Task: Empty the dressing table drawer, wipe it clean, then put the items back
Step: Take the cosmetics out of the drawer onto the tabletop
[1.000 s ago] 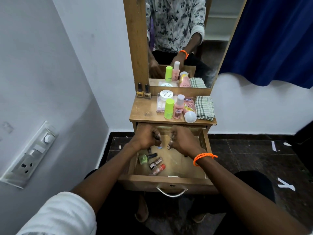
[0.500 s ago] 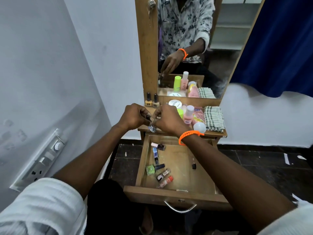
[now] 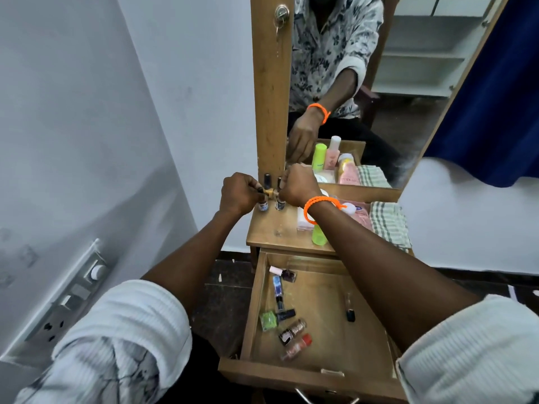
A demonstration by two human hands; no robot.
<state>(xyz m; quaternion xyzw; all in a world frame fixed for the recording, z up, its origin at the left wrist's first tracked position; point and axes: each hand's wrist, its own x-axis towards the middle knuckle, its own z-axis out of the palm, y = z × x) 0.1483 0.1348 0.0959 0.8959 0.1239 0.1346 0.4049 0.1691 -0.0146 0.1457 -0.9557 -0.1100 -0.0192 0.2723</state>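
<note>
The wooden drawer (image 3: 253,310) of the dressing table stands pulled open below me. Several small nail-polish bottles (image 3: 293,330) and a green sachet (image 3: 268,320) lie along its left side, and one dark bottle (image 3: 350,313) lies near the right. Over the tabletop's back-left corner, my left hand (image 3: 237,195) pinches a small blue-labelled bottle (image 3: 263,206). Beside it my right hand (image 3: 297,186), with an orange wristband, pinches a second small bottle (image 3: 280,205). Both bottles are upright at the tabletop (image 3: 271,228); whether they touch it I cannot tell.
Two gold-based polish bottles (image 3: 267,182) stand against the mirror frame behind my hands. A green bottle (image 3: 319,236), pink items (image 3: 361,217) and a folded checked cloth (image 3: 389,223) fill the tabletop's right side. A wall with a socket panel (image 3: 73,290) is close on the left.
Both hands have risen from the drawer, each with a small bottle, and moved to the tabletop's back-left corner. The camera view has tilted up and nearer.
</note>
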